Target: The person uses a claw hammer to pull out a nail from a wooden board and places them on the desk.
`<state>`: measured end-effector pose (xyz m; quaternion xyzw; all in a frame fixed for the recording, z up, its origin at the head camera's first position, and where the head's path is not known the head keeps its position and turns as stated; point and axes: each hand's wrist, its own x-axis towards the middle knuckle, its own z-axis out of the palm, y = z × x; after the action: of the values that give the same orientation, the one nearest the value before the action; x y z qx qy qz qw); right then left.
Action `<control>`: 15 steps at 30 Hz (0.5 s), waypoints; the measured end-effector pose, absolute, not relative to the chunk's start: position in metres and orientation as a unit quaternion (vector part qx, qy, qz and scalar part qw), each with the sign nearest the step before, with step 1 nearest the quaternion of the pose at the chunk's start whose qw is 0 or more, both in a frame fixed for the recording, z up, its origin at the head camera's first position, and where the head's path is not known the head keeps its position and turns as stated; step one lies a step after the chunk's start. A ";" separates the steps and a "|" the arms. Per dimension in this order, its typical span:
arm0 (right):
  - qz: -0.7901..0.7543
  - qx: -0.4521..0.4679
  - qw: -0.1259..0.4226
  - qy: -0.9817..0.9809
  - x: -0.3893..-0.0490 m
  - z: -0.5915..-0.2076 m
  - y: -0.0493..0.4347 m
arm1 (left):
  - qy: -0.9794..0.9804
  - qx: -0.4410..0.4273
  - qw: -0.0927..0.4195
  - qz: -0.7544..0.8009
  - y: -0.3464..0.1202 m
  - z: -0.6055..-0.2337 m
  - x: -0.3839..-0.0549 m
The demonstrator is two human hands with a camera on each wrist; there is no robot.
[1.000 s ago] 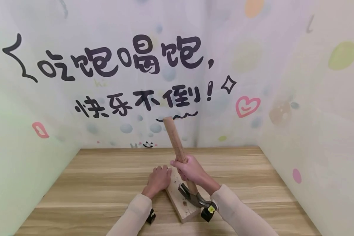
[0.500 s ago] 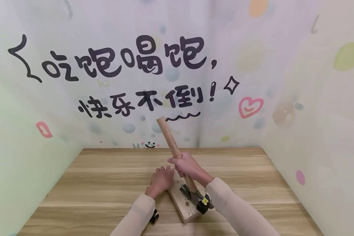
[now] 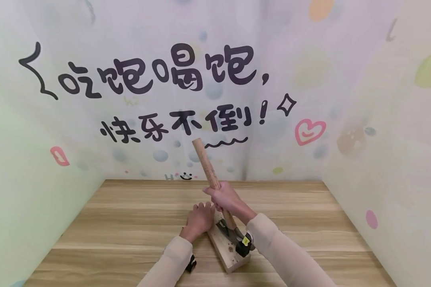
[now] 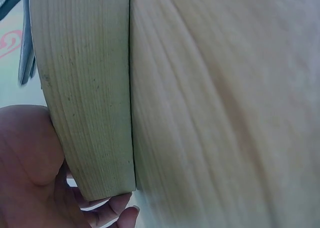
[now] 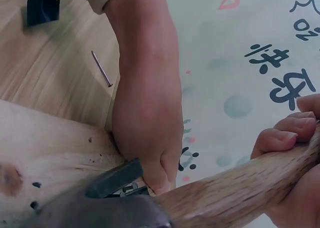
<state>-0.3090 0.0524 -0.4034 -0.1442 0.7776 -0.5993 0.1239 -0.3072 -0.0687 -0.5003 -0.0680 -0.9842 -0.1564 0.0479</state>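
Observation:
My right hand (image 3: 223, 195) grips a claw hammer (image 3: 205, 165) by its wooden handle, which tilts up and away from me. The hammer's dark metal claw lies low over a wooden board (image 3: 222, 251), partly hidden by my hand; a small shiny bit shows between its prongs, perhaps a nail. My left hand (image 3: 200, 218) holds the far end of the board, its fingers curled round the end in the left wrist view, where the board's side (image 4: 85, 87) fills the left. Dark holes and a knot mark the board's top (image 5: 45, 153).
A loose nail (image 5: 102, 69) lies on the wood-grain table (image 3: 129, 223) beside the board. Black wrist cameras (image 3: 243, 247) sit at both sleeves. Printed walls (image 3: 158, 24) with writing enclose the table at the back and sides.
The hammer's head has shifted left and away from me, from the board's right side to over its top. My left hand keeps its place on the board. The view has turned slightly left.

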 end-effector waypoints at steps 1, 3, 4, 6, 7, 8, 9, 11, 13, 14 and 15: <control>-0.604 -0.148 0.119 0.774 -0.308 -0.404 0.053 | -0.984 -0.068 0.051 -0.156 -0.068 -0.501 -0.307; -0.616 -0.154 0.108 0.765 -0.307 -0.405 0.054 | -0.984 -0.066 0.055 -0.154 -0.068 -0.501 -0.307; -0.621 -0.156 0.103 0.762 -0.306 -0.405 0.055 | -0.985 -0.065 0.056 -0.153 -0.068 -0.501 -0.307; -0.629 -0.159 0.093 0.755 -0.305 -0.407 0.055 | -0.985 -0.062 0.057 -0.153 -0.068 -0.502 -0.307; -0.632 -0.158 0.089 0.753 -0.304 -0.407 0.056 | -0.985 -0.061 0.057 -0.153 -0.068 -0.502 -0.306; -0.634 -0.157 0.084 0.752 -0.303 -0.408 0.056 | -0.985 -0.060 0.055 -0.152 -0.068 -0.502 -0.306; -0.635 -0.156 0.081 0.752 -0.303 -0.408 0.056 | -0.986 -0.059 0.053 -0.150 -0.068 -0.502 -0.306; -0.636 -0.155 0.074 0.752 -0.302 -0.408 0.057 | -0.986 -0.058 0.052 -0.147 -0.067 -0.501 -0.306; -0.637 -0.155 0.070 0.752 -0.300 -0.408 0.057 | -0.987 -0.057 0.049 -0.144 -0.067 -0.501 -0.306; -0.636 -0.154 0.068 0.753 -0.300 -0.409 0.057 | -0.987 -0.057 0.049 -0.144 -0.066 -0.501 -0.306; -0.636 -0.155 0.067 0.753 -0.300 -0.410 0.057 | -0.987 -0.056 0.047 -0.144 -0.066 -0.501 -0.305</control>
<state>-0.2999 0.0574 -0.4097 -0.1549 0.7527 -0.6364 0.0665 -0.3055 -0.0661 -0.5012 -0.0564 -0.9868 -0.1443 0.0473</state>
